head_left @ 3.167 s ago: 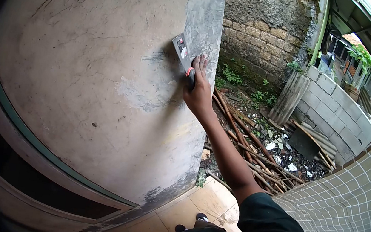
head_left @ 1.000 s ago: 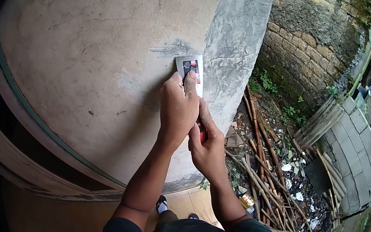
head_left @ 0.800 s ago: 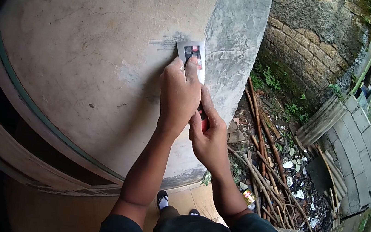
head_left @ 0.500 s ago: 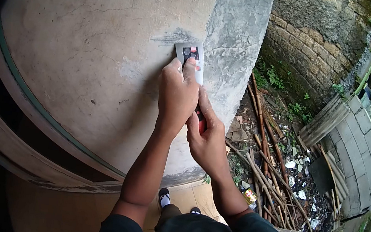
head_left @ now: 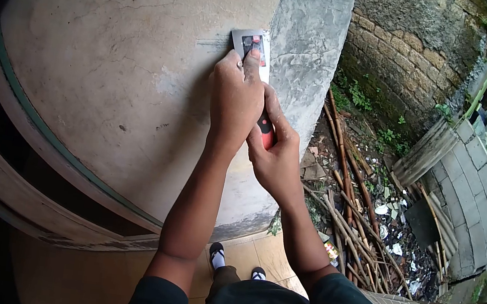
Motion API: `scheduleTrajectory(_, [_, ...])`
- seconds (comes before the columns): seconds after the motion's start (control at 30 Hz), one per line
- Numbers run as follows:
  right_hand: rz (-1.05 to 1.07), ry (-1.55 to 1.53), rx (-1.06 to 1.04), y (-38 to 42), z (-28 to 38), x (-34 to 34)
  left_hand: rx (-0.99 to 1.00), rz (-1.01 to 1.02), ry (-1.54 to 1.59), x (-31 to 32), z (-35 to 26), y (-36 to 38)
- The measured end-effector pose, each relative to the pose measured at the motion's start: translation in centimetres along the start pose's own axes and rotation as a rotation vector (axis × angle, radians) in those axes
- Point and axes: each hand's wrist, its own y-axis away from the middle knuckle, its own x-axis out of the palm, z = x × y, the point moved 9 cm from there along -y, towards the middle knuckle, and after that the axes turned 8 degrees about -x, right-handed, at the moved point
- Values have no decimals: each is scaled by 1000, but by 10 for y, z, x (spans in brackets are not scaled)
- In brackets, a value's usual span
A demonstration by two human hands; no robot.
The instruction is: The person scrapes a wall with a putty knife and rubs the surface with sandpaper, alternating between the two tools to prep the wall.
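A putty knife (head_left: 247, 39) with a wide metal blade and a red and black handle lies against the painted wall (head_left: 126, 71). My left hand (head_left: 235, 99) is closed on the blade, its thumb flat on the blade's sticker. Lower down, my right hand (head_left: 278, 162) wraps round the handle, part of which shows between the fingers. Whitish dust coats the fingers of both hands. Dark scrape marks (head_left: 214, 43) run just left of the blade. Right of it is a strip of rough grey plaster (head_left: 306, 35) along the wall's edge.
Beyond the wall's edge, bamboo poles (head_left: 346, 183) and litter (head_left: 398, 232) cover the ground. A mossy brick wall (head_left: 402, 50) and a grey block wall (head_left: 469, 198) stand behind. Below are floor tiles (head_left: 243, 255); a green-edged frame (head_left: 51, 131) crosses the lower left.
Both hands and the putty knife have moved up along the wall. The blade now sits higher, over the scraped area. Both hands keep their hold.
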Motion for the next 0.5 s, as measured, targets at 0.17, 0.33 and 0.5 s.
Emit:
scheduleTrajectory(0.17, [127, -503, -4, 18, -12, -9, 8, 79, 213, 1, 1, 28])
scheduleTrajectory(0.33, [203, -1601, 388, 63, -21, 15, -120, 190, 396, 5, 11, 61])
scheduleTrajectory(0.5, [122, -862, 330, 57, -32, 10, 26, 5, 113, -13, 12, 41])
